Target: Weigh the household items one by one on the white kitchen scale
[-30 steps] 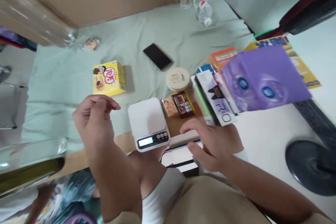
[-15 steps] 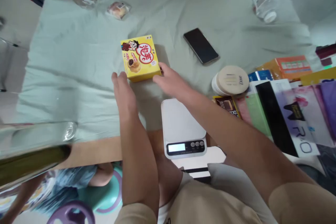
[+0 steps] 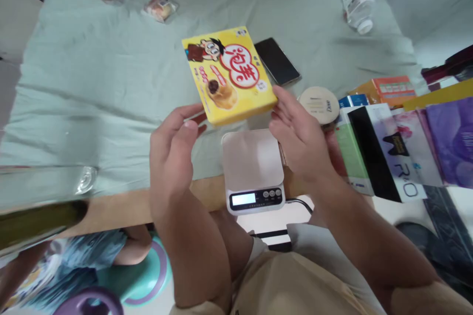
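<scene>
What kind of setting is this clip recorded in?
Probably a home room, not a shop or lab: a wrinkled pale green sheet like bedding serves as the work surface, a phone lies on it, and a small kitchen scale sits beside boxed goods.

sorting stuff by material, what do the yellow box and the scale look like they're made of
Yellow box: looks like printed cardboard with a slight sheen, judging by its crisp folded edges and flat printed face. Scale: seemingly smooth white plastic, with a matte top and moulded rounded corners.

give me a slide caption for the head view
Both hands, left hand and right hand, hold a yellow snack box above a white kitchen scale.
</scene>
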`<action>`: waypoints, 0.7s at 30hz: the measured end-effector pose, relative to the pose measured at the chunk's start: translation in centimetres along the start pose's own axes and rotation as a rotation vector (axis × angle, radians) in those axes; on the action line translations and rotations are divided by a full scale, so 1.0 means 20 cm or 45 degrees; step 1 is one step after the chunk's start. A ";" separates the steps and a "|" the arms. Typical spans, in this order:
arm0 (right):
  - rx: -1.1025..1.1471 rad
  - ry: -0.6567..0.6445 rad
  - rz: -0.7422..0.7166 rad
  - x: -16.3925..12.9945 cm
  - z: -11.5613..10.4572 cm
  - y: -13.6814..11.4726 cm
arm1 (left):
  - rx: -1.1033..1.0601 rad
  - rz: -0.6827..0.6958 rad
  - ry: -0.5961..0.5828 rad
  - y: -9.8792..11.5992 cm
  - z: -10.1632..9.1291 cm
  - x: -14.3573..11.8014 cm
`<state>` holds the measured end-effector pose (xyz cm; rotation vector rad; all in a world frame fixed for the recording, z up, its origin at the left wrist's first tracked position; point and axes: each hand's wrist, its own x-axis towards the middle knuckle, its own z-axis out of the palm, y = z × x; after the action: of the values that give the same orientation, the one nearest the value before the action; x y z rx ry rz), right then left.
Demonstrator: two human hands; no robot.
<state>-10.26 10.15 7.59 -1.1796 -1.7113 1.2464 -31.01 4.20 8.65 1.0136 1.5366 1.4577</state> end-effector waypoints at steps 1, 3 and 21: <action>0.059 0.038 0.010 -0.10 -0.02 0.00 | 0.049 -0.030 -0.038 0.03 -0.01 -0.05; 0.133 0.061 0.052 -0.30 -0.05 0.01 | 0.195 -0.127 -0.148 0.10 -0.03 -0.12; -0.075 0.146 0.246 -0.77 -0.20 0.16 | 0.240 0.014 0.156 -0.05 0.06 -0.05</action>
<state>-0.63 -2.75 5.17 -1.4518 -1.5891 1.2223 -29.52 3.70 7.54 1.0590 1.7865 1.4252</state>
